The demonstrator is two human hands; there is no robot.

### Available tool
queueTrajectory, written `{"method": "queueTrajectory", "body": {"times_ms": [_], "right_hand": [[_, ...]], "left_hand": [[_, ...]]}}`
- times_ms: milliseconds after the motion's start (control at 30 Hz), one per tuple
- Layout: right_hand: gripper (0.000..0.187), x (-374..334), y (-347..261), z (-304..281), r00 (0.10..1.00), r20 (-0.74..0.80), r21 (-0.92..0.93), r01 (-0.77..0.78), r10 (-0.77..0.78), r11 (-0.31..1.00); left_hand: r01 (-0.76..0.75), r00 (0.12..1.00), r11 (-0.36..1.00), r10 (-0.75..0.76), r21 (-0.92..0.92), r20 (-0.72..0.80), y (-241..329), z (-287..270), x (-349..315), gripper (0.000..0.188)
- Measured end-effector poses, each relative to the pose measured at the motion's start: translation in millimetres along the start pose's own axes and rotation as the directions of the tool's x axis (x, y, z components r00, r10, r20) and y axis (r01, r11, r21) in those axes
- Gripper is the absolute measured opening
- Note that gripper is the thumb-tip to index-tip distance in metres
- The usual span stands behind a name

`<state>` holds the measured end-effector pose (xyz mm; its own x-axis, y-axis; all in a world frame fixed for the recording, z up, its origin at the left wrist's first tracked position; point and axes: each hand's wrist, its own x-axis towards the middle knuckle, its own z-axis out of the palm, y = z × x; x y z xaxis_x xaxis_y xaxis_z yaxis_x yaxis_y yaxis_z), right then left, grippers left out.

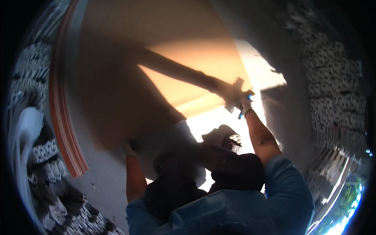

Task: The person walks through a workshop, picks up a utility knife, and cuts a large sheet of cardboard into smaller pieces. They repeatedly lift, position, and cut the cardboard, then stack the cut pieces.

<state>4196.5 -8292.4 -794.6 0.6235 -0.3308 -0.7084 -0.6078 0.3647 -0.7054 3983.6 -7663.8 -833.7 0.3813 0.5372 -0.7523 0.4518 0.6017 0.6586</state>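
Note:
A large brown sheet (196, 58), which looks like cardboard, lies on the floor in front of my bent knees. My right hand (246, 105), in what looks like a pale glove, is closed around a small blue tool (240, 115) near the sheet's right edge. Blue shows on both sides of the fist, but glare and blur hide the tool's exact kind. At the sheet's near left corner is my left hand (131, 149), in deep shade. Its fingers are too dark to make out. The shadow of my body and right arm falls across the sheet.
Long reddish-brown strips (64, 113) run along the sheet's left side. Stacks of metal-looking profiles (333, 90) stand at the right, and more (90, 223) at the lower left. White wrapping (27, 129) hangs at the left. Strong sunlight hits the floor by my right hand.

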Motion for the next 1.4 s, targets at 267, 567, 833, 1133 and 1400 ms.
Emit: {"method": "queueTrajectory", "body": {"times_ms": [267,567,833,1133,1400], "right_hand": [[0.017,-1.4,4.1,9.6,0.95,-0.298,-0.032,0.091,-0.097,0.995],[0.014,0.6,18.2,5.1,0.919,-0.378,-0.057,0.099,-0.114,0.993],[0.011,14.7,26.7,4.6,0.92,-0.367,-0.103,0.107,-0.138,0.989],[0.035,-33.1,-9.1,4.1,0.989,-0.149,-0.177,-0.036,0.01,0.984],[0.029,-76.5,-11.9,-49.7,0.948,-0.313,-0.434,-0.095,-0.051,0.896]], "left_hand": [[-0.011,0.994,0.982,0.031,0.187,-0.103,12.3,-18.4,6.0,0.033],[-0.03,0.993,0.957,0.061,0.289,-0.096,19.0,-12.3,1.5,0.037],[-0.061,0.992,0.938,0.095,0.342,-0.083,16.2,-20.8,5.4,0.04],[-0.069,0.973,0.944,0.135,0.321,-0.189,9.2,-12.8,5.6,0.039],[0.04,0.896,0.915,0.146,0.402,-0.42,16.9,20.5,-25.9,0.034]]}}
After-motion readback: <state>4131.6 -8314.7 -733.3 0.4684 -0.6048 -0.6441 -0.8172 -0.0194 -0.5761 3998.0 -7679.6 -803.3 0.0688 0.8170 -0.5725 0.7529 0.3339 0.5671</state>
